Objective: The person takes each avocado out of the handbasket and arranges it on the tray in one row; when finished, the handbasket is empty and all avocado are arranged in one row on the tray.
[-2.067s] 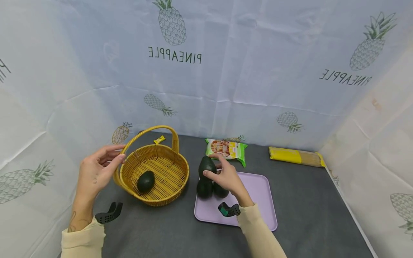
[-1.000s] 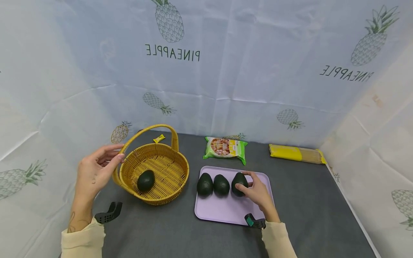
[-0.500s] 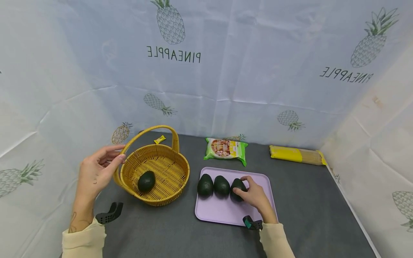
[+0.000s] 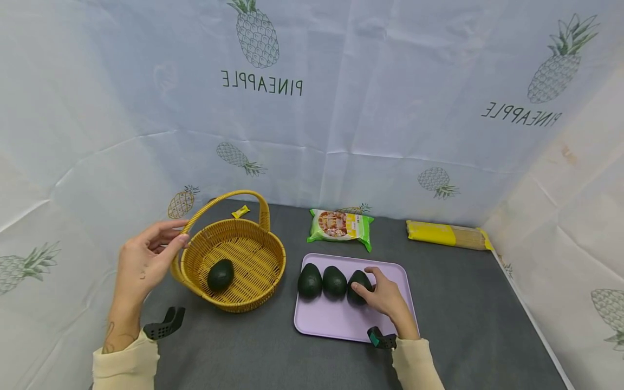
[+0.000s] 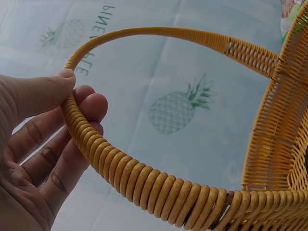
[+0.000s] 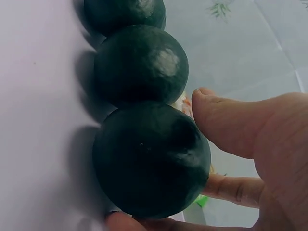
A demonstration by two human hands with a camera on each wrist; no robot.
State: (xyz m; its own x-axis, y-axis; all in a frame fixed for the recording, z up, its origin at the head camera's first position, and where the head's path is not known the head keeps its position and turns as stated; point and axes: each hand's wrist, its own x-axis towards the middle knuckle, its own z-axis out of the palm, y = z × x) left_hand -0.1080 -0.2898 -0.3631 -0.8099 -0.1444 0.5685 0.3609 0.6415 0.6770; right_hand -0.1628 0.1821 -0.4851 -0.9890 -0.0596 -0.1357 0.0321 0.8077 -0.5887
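My left hand [image 4: 148, 260] pinches the arched handle [image 5: 115, 168] of a yellow wicker basket [image 4: 273, 276] between thumb and fingers. One dark green avocado [image 4: 221, 274] lies inside the basket, toward its left. Three more avocados stand in a row on a lilac tray [image 4: 331, 319]: a left one [image 4: 309, 280], a middle one [image 4: 335, 281] and a right one [image 4: 358, 286]. My right hand [image 4: 387, 295] holds the right avocado, its fingers curled around the far side. In the right wrist view the thumb [image 6: 221, 120] lies close along its upper edge, and neighbouring avocados sit close together.
Behind the tray lies a green and white food packet [image 4: 339, 225]. A long yellow packet [image 4: 448, 235] rests at the back right. Near the basket's far rim is a small yellow wrapper [image 4: 241, 211]. A pineapple-printed curtain [image 4: 370, 108] borders the dark table [image 4: 234, 352].
My right hand carried an avocado from above the tray's left side to the right end of the row, then shifted it slightly left against the middle one. The left hand stayed on the handle.
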